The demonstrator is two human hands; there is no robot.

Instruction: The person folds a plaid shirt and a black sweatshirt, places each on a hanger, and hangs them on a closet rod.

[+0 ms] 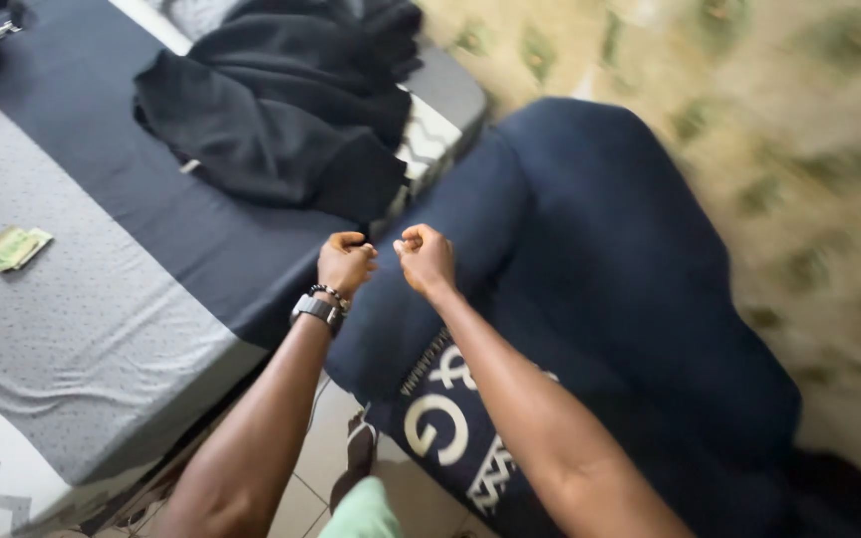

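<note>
We look down on a bed [102, 299] covered in a grey and dark navy sheet, with pale patterned floor blurred to the right. Our left hand [346, 261] and right hand [425, 259] sit close together, each clenched on the upper edge of a large navy-blue fabric garment with white printing [600, 299]. The garment hangs from both fists, spreading down and to the right, its long axis running from the hands toward the lower right. The left wrist carries a dark watch [315, 309]. On the bed lie a crumpled black cloth garment [281, 100] beyond the hands and small folded greenish paper pieces [14, 247] far left.
</note>
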